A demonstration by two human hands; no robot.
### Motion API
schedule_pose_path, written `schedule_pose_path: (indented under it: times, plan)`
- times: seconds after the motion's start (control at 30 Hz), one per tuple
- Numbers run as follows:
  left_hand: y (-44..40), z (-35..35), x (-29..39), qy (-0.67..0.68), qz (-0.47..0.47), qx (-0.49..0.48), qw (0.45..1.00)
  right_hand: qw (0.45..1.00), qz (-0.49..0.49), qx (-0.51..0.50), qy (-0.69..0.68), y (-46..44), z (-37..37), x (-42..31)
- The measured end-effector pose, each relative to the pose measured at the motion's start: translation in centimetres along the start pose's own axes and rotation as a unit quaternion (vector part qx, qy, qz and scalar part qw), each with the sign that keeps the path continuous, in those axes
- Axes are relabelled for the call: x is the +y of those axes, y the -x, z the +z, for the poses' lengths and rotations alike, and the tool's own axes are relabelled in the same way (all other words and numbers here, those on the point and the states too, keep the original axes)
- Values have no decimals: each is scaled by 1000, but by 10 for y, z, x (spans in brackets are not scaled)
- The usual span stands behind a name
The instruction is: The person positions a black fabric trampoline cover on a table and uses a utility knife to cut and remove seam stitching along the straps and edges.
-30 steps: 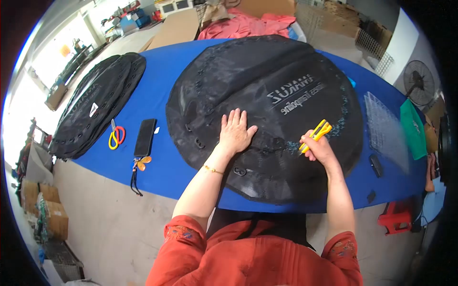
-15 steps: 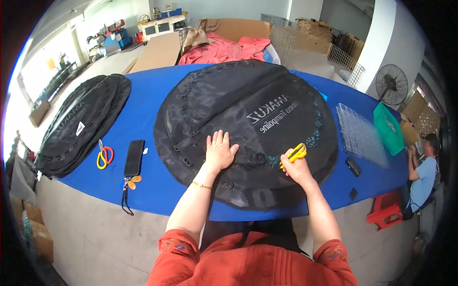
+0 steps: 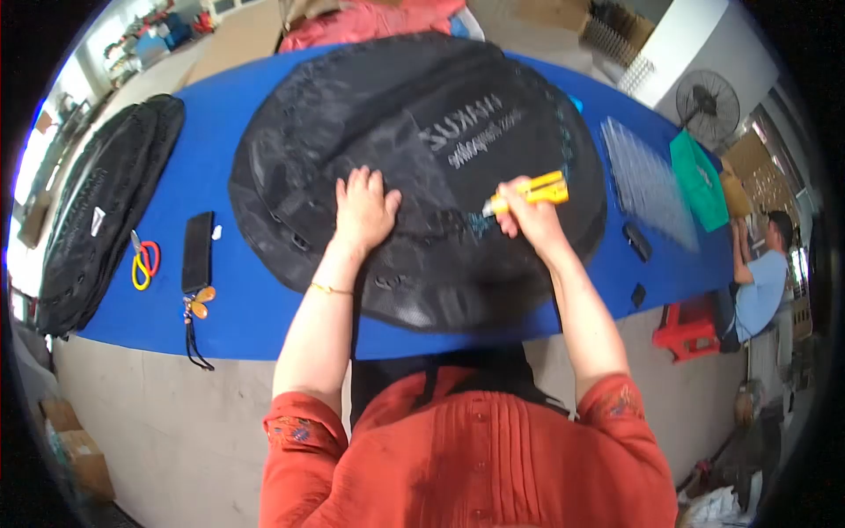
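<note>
- Wearing a red top [image 3: 475,449] with embroidered cuffs, and a thin bracelet [image 3: 332,289] on the left wrist; standing at the near edge of a blue-covered bench [image 3: 264,334].
- Pressing the left hand [image 3: 363,211] palm down on a round black trampoline mat [image 3: 458,295], fingers open, a little apart and holding nothing.
- Gripping a yellow utility knife [image 3: 543,187] in the right hand [image 3: 528,218], fingers closed around the handle, tip beside teal threads [image 3: 480,225] on the mat; cannot tell whether touching them.
- Left of the mat, on the bench: a black phone [image 3: 198,253] with an orange charm [image 3: 202,304], then scissors [image 3: 141,264] with red and yellow handles, then a stack of black mats [image 3: 104,198].
- Right of the mat: a small black scrap [image 3: 638,295], a black case [image 3: 636,241], clear plastic sheets [image 3: 649,183] and a green sheet [image 3: 700,185].
- Past the bench's right end: a red stool [image 3: 687,330] and a person [image 3: 763,286] in light blue.
- Farther off: a black fan [image 3: 707,107] and, beyond the far edge, pink fabric [image 3: 378,22].
</note>
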State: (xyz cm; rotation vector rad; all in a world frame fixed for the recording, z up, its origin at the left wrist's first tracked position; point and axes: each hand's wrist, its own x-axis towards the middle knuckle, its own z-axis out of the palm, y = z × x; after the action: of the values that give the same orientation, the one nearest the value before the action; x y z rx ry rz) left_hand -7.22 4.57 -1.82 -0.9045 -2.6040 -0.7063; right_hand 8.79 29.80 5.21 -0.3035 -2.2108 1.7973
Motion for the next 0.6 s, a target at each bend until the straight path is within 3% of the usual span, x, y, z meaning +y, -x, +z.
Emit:
schedule_pose_path:
  times: [0.17,0.27,0.47,0.6]
  plan:
    - [0,-13,12,19,4,44,999,1000,17,-5,-12,-22,14,2]
    - [-2,-23,26,137,54,117,982,999,16,-28,0,-31,16,9]
    - [7,-28,69,221,108,59,967,995,-7,-98,27,-35,8,8]
    - [12,-23,87,206,92,-12,974,995,-16,-92,19,-29,12,1]
